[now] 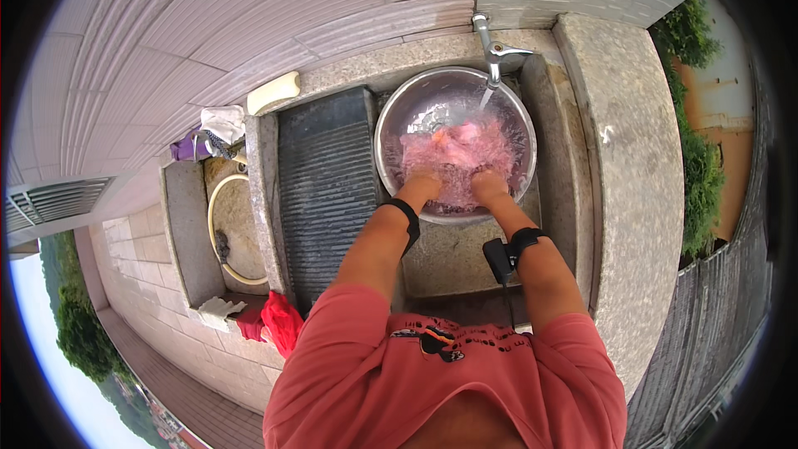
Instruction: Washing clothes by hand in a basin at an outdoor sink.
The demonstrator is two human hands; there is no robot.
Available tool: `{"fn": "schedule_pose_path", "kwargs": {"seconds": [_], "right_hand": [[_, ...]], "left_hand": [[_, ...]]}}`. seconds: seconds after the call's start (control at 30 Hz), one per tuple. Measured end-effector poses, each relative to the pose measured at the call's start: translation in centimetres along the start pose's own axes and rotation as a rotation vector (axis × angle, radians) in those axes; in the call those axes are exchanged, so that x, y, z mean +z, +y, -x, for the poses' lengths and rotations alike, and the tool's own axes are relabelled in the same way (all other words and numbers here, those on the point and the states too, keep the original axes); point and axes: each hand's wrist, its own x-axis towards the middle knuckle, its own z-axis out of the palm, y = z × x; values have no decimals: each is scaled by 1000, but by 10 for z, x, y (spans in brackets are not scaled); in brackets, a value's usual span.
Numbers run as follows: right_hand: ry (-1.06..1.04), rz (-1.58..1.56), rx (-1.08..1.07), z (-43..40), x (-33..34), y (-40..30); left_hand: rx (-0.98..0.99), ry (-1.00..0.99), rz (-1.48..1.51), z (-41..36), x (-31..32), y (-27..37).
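Observation:
Both my hands are down in a round stainless steel basin (pixel 391 131) of water. A soaked pink cloth (pixel 458 144) lies in the churned water just beyond them. My left hand (pixel 424 186) is at the cloth's near left side, and my right hand (pixel 489 186) at its near right side. The fingers of each are hidden by water and cloth, so their grip cannot be told. Water runs into the basin from a chrome tap (pixel 494 65) at the far side.
The basin stands in a stone sink. To its left is a dark ribbed washboard (pixel 327 199), with a cream-coloured block (pixel 273 93) beyond it. Farther left, a second stone trough holds a pale hose (pixel 212 224). Red cloth (pixel 280 323) hangs over the near edge. A wide stone ledge (pixel 636 187) runs along the right.

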Motion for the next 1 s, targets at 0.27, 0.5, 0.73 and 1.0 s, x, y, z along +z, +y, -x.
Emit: {"fn": "schedule_pose_path", "kwargs": {"seconds": [0.27, 0.5, 0.73, 1.0], "right_hand": [[430, -1192, 102, 49, -80, 54], [758, -1822, -377, 175, -241, 14], [1140, -1832, -728, 195, -266, -2], [549, -920, 148, 57, -112, 25]], "left_hand": [[33, 511, 544, 141, -91, -41], [333, 1257, 1197, 320, -157, -4], [426, 1828, 915, 347, -170, 12], [-71, 844, 528, 149, -93, -28]]}}
